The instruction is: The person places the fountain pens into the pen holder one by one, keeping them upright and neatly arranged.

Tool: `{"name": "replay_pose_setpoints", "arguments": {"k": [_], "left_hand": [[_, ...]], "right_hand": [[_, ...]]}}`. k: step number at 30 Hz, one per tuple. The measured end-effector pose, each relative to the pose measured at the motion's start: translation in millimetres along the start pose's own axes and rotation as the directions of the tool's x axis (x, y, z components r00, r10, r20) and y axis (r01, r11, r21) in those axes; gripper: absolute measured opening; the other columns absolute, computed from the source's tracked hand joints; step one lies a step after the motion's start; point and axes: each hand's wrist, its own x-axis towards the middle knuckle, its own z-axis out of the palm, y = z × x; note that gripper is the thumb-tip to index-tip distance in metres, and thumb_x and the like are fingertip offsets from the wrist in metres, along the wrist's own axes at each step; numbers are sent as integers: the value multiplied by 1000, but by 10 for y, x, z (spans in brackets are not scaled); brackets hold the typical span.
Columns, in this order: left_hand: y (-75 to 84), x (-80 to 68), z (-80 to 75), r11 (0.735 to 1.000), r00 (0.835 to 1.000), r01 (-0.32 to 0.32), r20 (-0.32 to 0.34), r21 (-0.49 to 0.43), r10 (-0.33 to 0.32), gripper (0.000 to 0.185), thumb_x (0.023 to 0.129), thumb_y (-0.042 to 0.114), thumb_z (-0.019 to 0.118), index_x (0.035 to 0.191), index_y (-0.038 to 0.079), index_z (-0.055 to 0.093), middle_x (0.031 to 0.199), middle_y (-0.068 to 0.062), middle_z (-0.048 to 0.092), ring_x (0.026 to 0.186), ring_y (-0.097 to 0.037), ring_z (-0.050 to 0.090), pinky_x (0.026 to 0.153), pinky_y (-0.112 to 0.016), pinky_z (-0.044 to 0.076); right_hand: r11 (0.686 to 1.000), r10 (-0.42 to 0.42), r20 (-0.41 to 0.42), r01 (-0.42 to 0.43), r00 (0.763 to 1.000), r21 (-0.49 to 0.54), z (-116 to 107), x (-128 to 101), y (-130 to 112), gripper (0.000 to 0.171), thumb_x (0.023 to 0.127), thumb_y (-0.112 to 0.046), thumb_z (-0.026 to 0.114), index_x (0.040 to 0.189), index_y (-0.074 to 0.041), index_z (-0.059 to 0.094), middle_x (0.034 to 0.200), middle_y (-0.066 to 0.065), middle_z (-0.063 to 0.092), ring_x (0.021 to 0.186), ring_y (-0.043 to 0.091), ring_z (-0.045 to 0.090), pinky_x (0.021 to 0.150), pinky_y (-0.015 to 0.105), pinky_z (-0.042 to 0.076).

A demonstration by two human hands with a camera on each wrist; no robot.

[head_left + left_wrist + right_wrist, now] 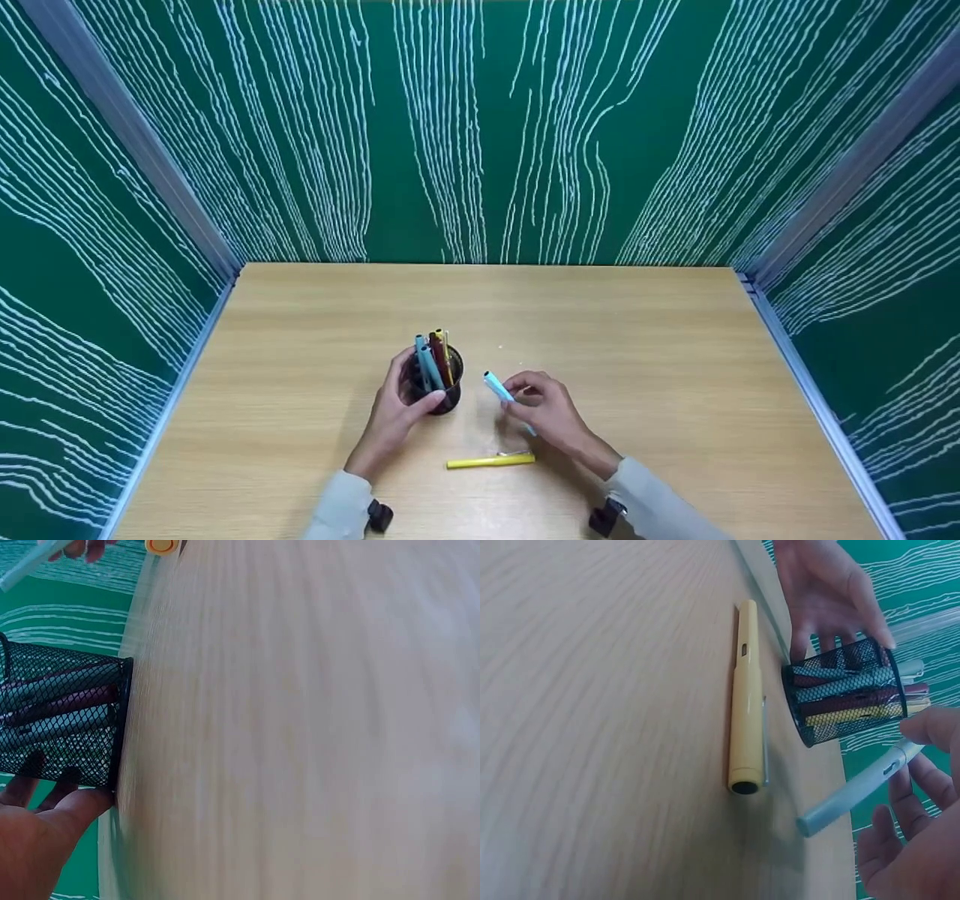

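Note:
A black mesh pen cup (437, 384) (64, 724) (845, 692) stands mid-table with several pens in it. My left hand (395, 409) (829, 592) grips the cup from the left, thumb across its front. To its right, my right hand (546, 409) (915, 840) pinches a light blue pen (501, 394) (859, 787) just above the table, tip angled toward the cup. A yellow pen (490, 460) (745, 694) lies flat on the table in front of both hands.
The wooden table (675, 390) is enclosed by green panels with white wavy lines (480, 127) on the left, back and right. Metal strips (817, 405) run along the table's side edges.

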Motion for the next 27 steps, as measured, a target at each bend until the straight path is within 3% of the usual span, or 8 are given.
{"name": "replay_pose_setpoints", "arguments": {"k": [11,20,27], "left_hand": [[3,-2,-1,1000,1000,-11,-1,-23,11,84,95,16,88,165,22,43,165,-12,50,150,-33,50,125,-49,40],[-2,2,6,998,1000,-30,7,-46,31,84,95,13,87,165,16,41,164,-18,50,150,-36,51,125,-51,41],[3,-4,15,998,999,-31,7,-51,32,83,95,12,87,165,17,42,164,-18,50,150,-36,50,126,-52,39]], "right_hand": [[997,-42,-9,41,999,-63,-43,-27,-152,15,94,-15,88,107,-17,80,106,-2,73,110,29,64,104,50,47],[996,-74,-22,73,997,-55,-43,-45,-232,18,93,-13,89,107,-17,80,105,-3,73,110,39,64,102,43,49],[996,-81,-21,81,996,-42,-22,-74,-294,18,93,-12,89,108,-16,80,108,-2,73,111,39,64,104,47,49]]}}
